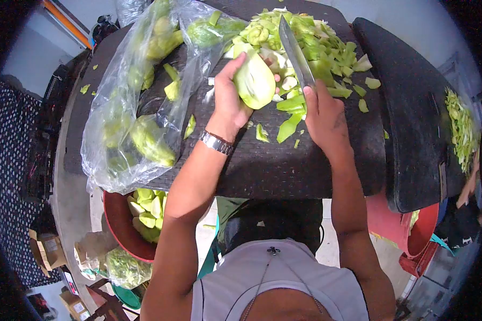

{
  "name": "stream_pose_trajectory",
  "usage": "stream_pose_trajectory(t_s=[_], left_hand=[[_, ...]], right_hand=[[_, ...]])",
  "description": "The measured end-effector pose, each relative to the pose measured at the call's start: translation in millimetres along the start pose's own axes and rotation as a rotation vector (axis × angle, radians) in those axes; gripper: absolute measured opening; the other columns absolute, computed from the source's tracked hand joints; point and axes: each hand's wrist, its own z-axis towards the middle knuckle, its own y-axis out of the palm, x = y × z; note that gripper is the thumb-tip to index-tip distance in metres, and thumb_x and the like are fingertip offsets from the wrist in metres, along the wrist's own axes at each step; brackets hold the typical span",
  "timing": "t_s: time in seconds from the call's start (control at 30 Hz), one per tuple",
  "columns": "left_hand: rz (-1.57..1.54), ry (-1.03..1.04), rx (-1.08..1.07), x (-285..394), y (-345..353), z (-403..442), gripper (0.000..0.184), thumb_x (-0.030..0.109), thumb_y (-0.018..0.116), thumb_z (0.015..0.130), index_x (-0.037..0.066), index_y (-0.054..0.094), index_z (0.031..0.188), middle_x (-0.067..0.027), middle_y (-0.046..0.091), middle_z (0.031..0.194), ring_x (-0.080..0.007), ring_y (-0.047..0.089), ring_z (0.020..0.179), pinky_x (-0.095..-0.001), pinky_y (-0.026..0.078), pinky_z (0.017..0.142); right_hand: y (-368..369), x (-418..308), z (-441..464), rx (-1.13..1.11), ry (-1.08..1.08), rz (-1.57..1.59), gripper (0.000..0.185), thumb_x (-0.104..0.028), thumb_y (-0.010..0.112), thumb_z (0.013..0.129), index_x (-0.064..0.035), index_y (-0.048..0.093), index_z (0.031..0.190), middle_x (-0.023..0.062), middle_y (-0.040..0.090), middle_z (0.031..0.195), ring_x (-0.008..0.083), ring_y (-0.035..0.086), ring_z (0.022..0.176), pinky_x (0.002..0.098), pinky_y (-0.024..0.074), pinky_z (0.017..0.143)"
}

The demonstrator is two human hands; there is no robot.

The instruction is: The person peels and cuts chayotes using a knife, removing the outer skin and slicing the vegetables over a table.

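Note:
My left hand (pixel 231 99) is wrapped round a pale green peeled chayote (pixel 255 83), its smooth side facing up. A knife (pixel 294 51) is gripped by the handle in my right hand (pixel 325 115), its long blade pointing up and away, just right of the chayote and apart from it. Beyond both hands lies a heap of green peelings (pixel 324 51), with loose strips scattered towards me. To the left, a clear plastic bag (pixel 106 115) holds several unpeeled chayotes (pixel 152 140).
Everything rests on a dark table (pixel 284 174). A red tub (pixel 114 227) below on the left contains peeled chayotes (pixel 147 211). At right stands another dark tabletop (pixel 412 107) with shredded greens (pixel 460 131), above a red bucket (pixel 424 230).

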Motion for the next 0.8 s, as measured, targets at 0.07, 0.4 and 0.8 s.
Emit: stream_pose_trajectory(t_s=[0.07,0.4,0.8], left_hand=[[-0.142,-0.012,-0.151,0.7,-10.7,3.4,0.054,0.041,0.051,0.102,-0.003,0.054,0.133,-0.0213,0.069,0.117,-0.0393,0.070,0.103,-0.0523,0.058,0.088],[-0.039,0.079,0.103,0.3,3.8,-1.1,0.051,0.044,0.048,0.104,0.000,0.063,0.124,-0.0147,0.072,0.115,-0.0258,0.072,0.102,-0.0397,0.056,0.095],[-0.013,-0.025,0.041,-1.2,11.9,-7.2,0.051,0.044,0.048,0.105,0.001,0.061,0.128,-0.0150,0.072,0.117,-0.0258,0.072,0.101,-0.0412,0.058,0.094]], right_hand=[[-3.6,-3.1,-0.5,-0.155,0.141,0.252,0.031,-0.027,0.051,0.108,-0.0008,0.058,0.122,0.0159,0.062,0.067,0.0296,0.063,0.052,0.0409,0.0473,0.049],[-34.6,-36.7,-49.2,-0.561,0.423,0.624,0.030,-0.022,0.047,0.106,-0.0045,0.045,0.130,0.0161,0.062,0.068,0.0235,0.061,0.046,0.0389,0.0490,0.043],[-37.7,-35.5,-70.5,-0.594,0.488,0.568,0.019,-0.022,0.045,0.107,-0.0037,0.045,0.112,0.0127,0.061,0.066,0.0248,0.062,0.050,0.0421,0.0491,0.049]])
